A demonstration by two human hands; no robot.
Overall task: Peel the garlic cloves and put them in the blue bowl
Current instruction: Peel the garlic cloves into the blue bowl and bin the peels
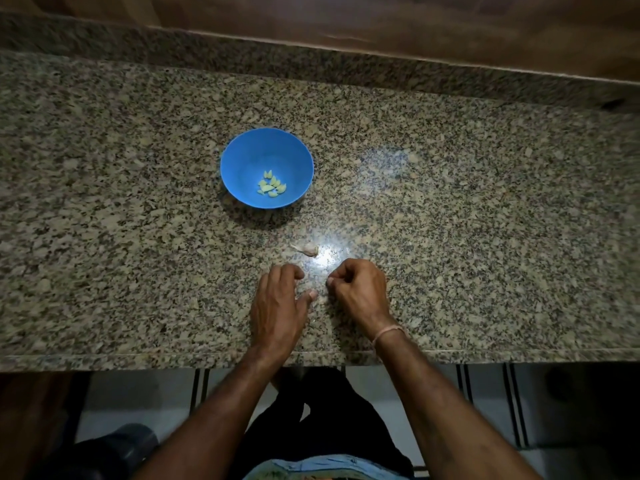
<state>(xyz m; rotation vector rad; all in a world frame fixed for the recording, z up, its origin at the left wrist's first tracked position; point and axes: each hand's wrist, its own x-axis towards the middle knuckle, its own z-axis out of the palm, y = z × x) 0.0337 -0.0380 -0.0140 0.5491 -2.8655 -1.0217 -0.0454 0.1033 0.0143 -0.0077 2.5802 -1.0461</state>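
The two hands are low on the worktop (450,202), close to its near edge, side by side and just apart. The left hand (280,299) lies palm down with its fingers bent, their tips at the stone, and its thumb pointing across to the other hand. The right hand (360,289) is curled up like a loose fist, and its thumb and first finger meet at the tip. I cannot tell if either hand holds anything; a clove there would be too small to see. A thin pale band (388,332) goes round the right wrist.

One clove (306,249) with its skin on lies on the worktop just past the hands, next to a bright spot of light (325,258). The bowl (249,150) is blue and stands farther back, a bit to the left, well apart from the hands. A small heap of peeled cloves (272,184) sits at the bottom of it, pale yellow-green.

The worktop is speckled stone, brown and grey. Behind it is a low stone edge, then brown wood.
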